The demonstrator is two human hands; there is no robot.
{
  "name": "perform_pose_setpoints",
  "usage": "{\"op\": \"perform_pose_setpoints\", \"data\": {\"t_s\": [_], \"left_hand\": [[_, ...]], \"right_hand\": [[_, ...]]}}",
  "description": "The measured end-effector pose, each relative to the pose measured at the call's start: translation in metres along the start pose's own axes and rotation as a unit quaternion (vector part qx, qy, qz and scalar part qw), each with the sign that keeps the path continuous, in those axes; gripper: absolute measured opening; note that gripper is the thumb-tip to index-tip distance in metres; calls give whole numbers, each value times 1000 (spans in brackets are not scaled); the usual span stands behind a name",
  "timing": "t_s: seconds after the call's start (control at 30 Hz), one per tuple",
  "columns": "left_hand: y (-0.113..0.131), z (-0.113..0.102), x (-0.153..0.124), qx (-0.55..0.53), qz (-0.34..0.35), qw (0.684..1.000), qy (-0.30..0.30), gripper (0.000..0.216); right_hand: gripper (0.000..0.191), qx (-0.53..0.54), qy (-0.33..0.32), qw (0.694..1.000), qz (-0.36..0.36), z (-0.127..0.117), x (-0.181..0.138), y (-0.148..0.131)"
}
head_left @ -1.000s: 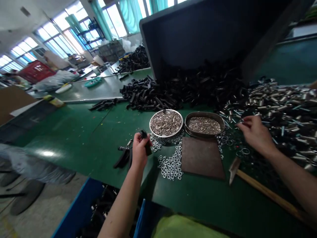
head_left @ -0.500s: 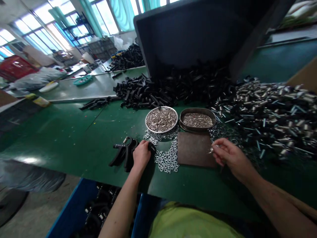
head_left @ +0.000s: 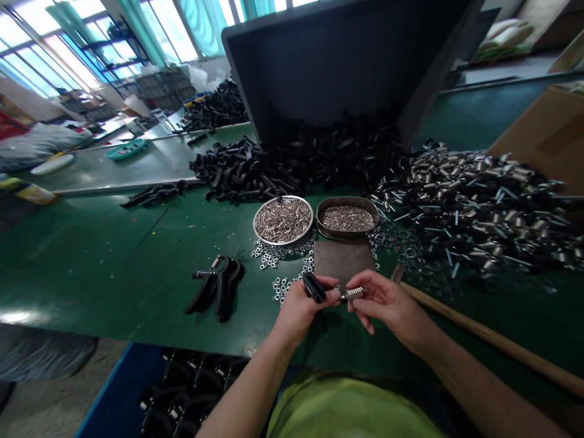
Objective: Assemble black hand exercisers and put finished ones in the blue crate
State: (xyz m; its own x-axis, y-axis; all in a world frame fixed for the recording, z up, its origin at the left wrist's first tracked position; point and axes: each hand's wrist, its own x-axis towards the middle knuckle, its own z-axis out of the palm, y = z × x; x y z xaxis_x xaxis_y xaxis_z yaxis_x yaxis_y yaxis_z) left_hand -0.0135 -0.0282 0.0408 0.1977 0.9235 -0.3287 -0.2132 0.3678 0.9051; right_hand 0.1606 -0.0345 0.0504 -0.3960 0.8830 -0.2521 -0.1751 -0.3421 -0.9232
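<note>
Over the near edge of the green table, my left hand is closed round a black plastic handle piece. My right hand pinches a small silver metal spring part, its end meeting the black piece between the two hands. Just beyond my hands lie a brown square pad and a scatter of small metal nuts. A few assembled black hand grips lie to the left of my left hand.
Two round trays of small metal parts sit behind the pad. A heap of black handles spills from a tipped dark bin. Metal springs and bolts pile up at right. A wooden-handled tool lies near right. Below the table is a blue crate.
My right hand came back from the pile at right with a silver part and met my left hand, which lifted the black piece off the table toward the middle.
</note>
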Motion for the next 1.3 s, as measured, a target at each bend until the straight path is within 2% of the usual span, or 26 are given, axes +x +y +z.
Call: {"op": "perform_pose_setpoints", "data": {"t_s": [0.2,0.43,0.53,0.6,0.63,0.7,0.77,0.83,0.9,1.0,1.1,1.2,1.3], "left_hand": [[0,0,0,17,-15,999,-26,29],[3,0,0,106,5,994,-39,25],[3,-1,0,199,85,976,-22,14],[0,1,1,243,150,958,-5,11],[-2,3,1,242,156,958,4,11],[-10,8,4,176,90,980,11,9],[-18,14,8,35,-35,999,-3,14],[-25,22,12,-110,-140,983,-31,25],[-29,29,15,-194,-191,961,-54,33],[-31,37,19,-224,-193,952,-73,36],[-32,41,21,-212,-177,957,-91,35],[-32,43,20,-162,-163,967,-114,32],[-29,43,18,-66,-137,981,-122,35]], "right_hand": [[23,-34,5,999,-16,-2,0,1],[24,-44,17,999,2,-2,8,5],[22,-40,49,998,-8,-5,13,8],[22,-79,74,993,-37,-9,15,8],[22,-107,84,989,-50,-11,16,7],[22,-164,104,979,-66,-14,15,3],[21,-205,127,967,-77,-16,13,-3],[22,-207,140,964,-88,-14,9,-10],[23,-187,138,968,-93,-11,6,-16],[19,-218,135,961,-104,-5,3,-22],[12,-300,135,936,-123,-3,1,-24],[12,-353,143,915,-134,-5,2,-20],[12,-337,156,923,-102,-10,5,-12]]}}
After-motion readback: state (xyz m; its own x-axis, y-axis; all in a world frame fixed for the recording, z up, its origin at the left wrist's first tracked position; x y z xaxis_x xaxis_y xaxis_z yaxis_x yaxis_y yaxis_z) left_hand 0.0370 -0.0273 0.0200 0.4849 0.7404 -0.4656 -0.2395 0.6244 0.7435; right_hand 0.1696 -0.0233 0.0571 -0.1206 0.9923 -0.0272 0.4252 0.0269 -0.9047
